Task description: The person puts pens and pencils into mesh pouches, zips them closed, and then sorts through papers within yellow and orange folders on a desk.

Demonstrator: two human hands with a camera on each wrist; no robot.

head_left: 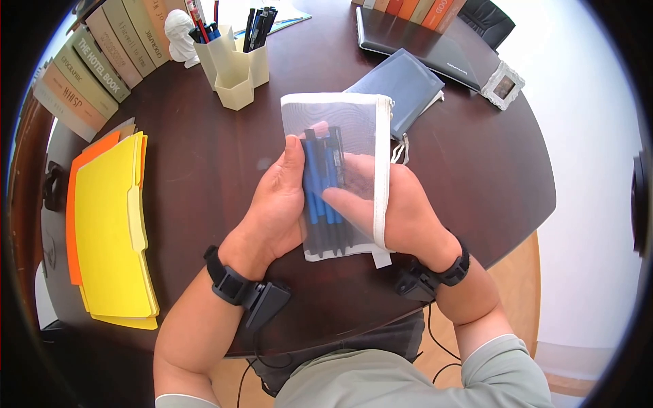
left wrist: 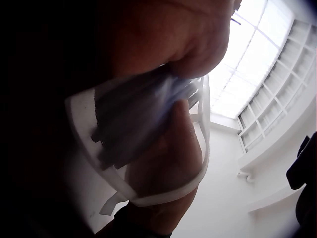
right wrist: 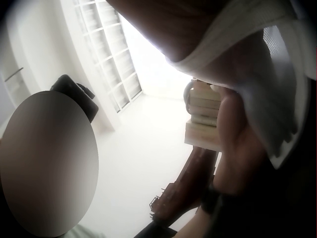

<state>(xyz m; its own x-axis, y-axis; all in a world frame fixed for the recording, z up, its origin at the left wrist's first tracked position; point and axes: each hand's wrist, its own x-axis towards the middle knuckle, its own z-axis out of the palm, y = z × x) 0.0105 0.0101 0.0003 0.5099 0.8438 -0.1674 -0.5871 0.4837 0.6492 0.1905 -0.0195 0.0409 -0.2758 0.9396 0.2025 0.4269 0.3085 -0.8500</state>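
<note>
A white mesh pouch (head_left: 364, 129) is held upright between both hands, with several blue and black pens (head_left: 320, 183) showing through it. The left hand (head_left: 273, 204) grips the pouch's left side, thumb along its edge beside the pens. Reaching in through the zip side on the right, the right hand (head_left: 408, 211) has its thumb against the pens and its other fingers partly hidden behind them. In the left wrist view the pens (left wrist: 138, 114) lie within the pouch's white border (left wrist: 168, 197). The right wrist view shows the mesh (right wrist: 275, 94) close up and blurred.
Yellow and orange folders (head_left: 112, 231) lie at the left, below a row of books (head_left: 92, 68). A pen holder (head_left: 235, 75) stands at the back. Behind the pouch lie a grey-blue pouch (head_left: 401, 85), a black laptop (head_left: 422, 54) and a small frame (head_left: 503, 86).
</note>
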